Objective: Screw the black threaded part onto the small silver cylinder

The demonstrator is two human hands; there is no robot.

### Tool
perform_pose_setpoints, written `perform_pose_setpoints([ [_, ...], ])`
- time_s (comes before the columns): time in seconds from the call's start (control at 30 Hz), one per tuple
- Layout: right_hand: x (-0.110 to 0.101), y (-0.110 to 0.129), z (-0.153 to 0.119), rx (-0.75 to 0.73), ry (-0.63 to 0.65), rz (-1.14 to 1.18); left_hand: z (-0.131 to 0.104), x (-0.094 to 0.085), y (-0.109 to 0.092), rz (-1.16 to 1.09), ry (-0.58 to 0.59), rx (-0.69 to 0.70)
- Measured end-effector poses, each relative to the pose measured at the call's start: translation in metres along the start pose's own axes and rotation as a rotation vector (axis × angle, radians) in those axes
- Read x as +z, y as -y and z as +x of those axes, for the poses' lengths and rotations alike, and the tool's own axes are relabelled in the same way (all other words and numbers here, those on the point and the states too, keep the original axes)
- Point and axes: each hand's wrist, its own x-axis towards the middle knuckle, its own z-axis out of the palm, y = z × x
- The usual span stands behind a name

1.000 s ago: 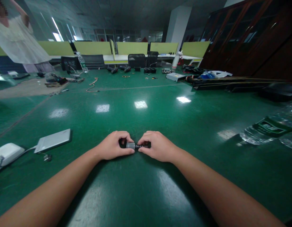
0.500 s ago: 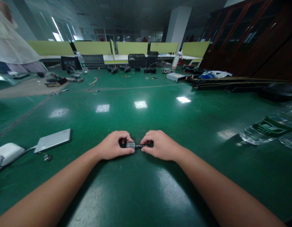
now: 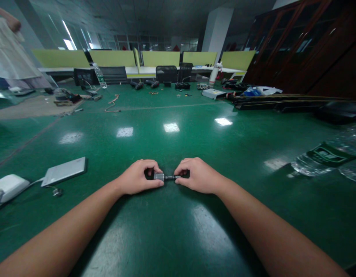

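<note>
Between thumb and fingers, my left hand (image 3: 140,176) grips a small silver cylinder (image 3: 158,177), motor-like in shape. A thin metal shaft (image 3: 168,177) runs from its right end towards my right hand (image 3: 197,175). The right thumb and fingers are closed on a dark ringed piece (image 3: 177,177) in line with that shaft. Both parts lie level, just at the green tabletop (image 3: 166,215). The fingers partly hide the cylinder's left end and the dark piece, so its exact kind is unclear.
To the left lie a silver flat box (image 3: 64,171) and a white device (image 3: 9,189) joined by a cable. A water bottle (image 3: 325,157) lies at right. Power drills (image 3: 137,85) and a grey metal box (image 3: 214,93) sit farther back. A person (image 3: 13,54) stands at far left.
My right hand has shifted slightly right with the dark piece, baring more of the thin shaft. My left hand stays still with the cylinder. The person at far left has moved slightly.
</note>
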Motion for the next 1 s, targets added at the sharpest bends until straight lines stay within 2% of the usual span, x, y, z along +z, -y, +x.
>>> perform_pose_setpoints([
  [1.0, -0.017, -0.010, -0.005, 0.061, 0.034, -0.021, -0.001, -0.001, 0.003, 0.001, -0.002, -0.006],
])
